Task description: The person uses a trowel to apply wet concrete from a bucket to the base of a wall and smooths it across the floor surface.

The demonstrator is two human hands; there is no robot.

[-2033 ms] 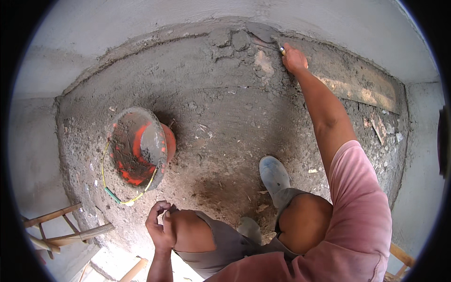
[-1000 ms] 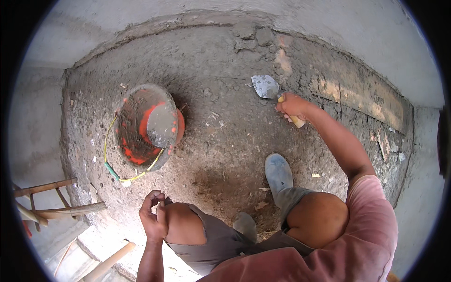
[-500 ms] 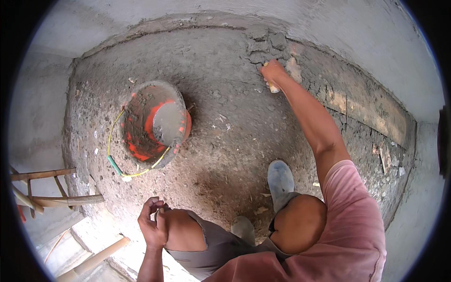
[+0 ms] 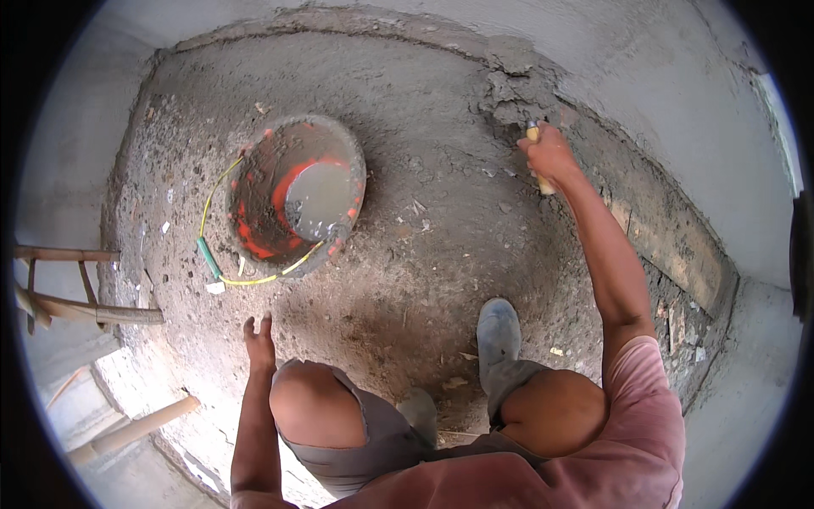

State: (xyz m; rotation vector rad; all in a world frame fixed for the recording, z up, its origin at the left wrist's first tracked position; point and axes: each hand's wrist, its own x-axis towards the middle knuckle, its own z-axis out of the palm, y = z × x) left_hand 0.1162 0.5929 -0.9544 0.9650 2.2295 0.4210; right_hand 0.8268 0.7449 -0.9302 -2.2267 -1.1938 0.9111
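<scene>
My right hand (image 4: 549, 154) grips the pale wooden handle of a trowel (image 4: 534, 134) at the upper right, with the blade hidden or indistinct against the wet mortar. Lumps of grey mortar (image 4: 507, 81) lie just beyond it at the foot of the back wall. My left hand (image 4: 259, 341) is raised beside my left knee, fingers apart and holding nothing. An orange bucket (image 4: 259, 170) smeared with cement stands left of centre, some grey slurry in its bottom and its yellow wire handle (image 4: 203, 222) with green grip lying down on the floor.
A wooden ladder-like frame (image 4: 102, 316) juts from the left wall (image 4: 64, 170). A round pole (image 4: 148, 424) lies at the lower left. A long board (image 4: 687, 254) coated with mortar runs along the right of the back wall. My boot (image 4: 498, 339) is planted below centre.
My right hand with the trowel came down from the back wall, moved up again, and now sits slightly right and lower. My left hand has left the knee and its fingers have spread.
</scene>
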